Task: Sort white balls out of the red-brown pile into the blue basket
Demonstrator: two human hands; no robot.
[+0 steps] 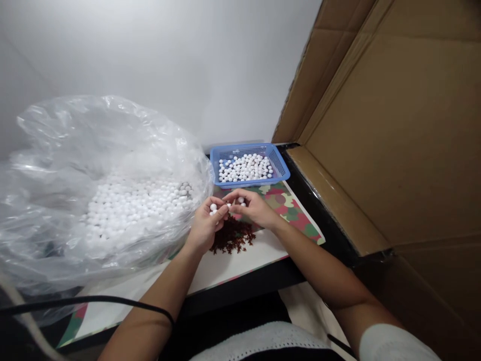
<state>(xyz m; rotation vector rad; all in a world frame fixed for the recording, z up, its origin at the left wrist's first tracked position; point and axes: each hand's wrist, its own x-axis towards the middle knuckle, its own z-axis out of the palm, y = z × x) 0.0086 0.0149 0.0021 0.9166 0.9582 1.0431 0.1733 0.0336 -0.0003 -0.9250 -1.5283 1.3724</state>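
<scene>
My left hand (pixel 210 220) is closed around several small white balls (pixel 213 207). My right hand (pixel 252 206) is closed too, with white balls (pixel 241 200) in its curled fingers. The fingertips of both hands meet around one white ball (pixel 229 205); whether something else is pinched there is too small to tell. Just below the hands lies a heap of small dark red, branched pieces (pixel 235 235), partly hidden by my left hand.
A large clear plastic bag (pixel 112 120) of white balls (pixel 128 205) fills the left. Behind my hands stands a blue basket (pixel 251 185) holding white balls. Patterned paper (pixel 304 220) covers the black table. Cardboard (pixel 394 125) walls the right side. A black cable (pixel 93 299) crosses my left forearm.
</scene>
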